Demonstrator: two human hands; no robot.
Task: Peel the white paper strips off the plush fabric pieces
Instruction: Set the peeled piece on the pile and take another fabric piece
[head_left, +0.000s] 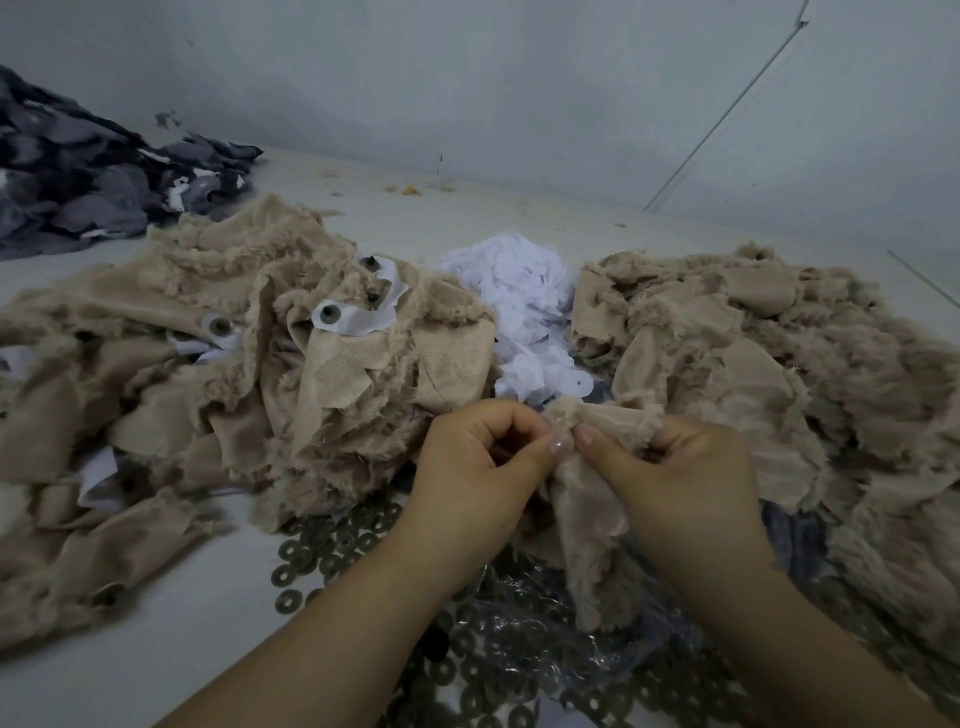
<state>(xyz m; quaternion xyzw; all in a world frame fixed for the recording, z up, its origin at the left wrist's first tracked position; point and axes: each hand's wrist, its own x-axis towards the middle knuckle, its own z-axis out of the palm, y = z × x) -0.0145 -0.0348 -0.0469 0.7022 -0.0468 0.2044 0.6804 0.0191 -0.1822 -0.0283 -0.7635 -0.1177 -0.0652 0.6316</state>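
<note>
Pinching 1 plush piece (592, 499) beside the white scrap heap (524, 306), left hand (467, 467) and right hand (691, 478) both grip it closed; peeling slowly from an edge should spare the pile.

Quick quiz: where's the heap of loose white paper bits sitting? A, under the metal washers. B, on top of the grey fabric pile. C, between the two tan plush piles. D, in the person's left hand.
C: the white paper heap lies in the gap between the left tan plush pile and the right tan plush pile.
</note>
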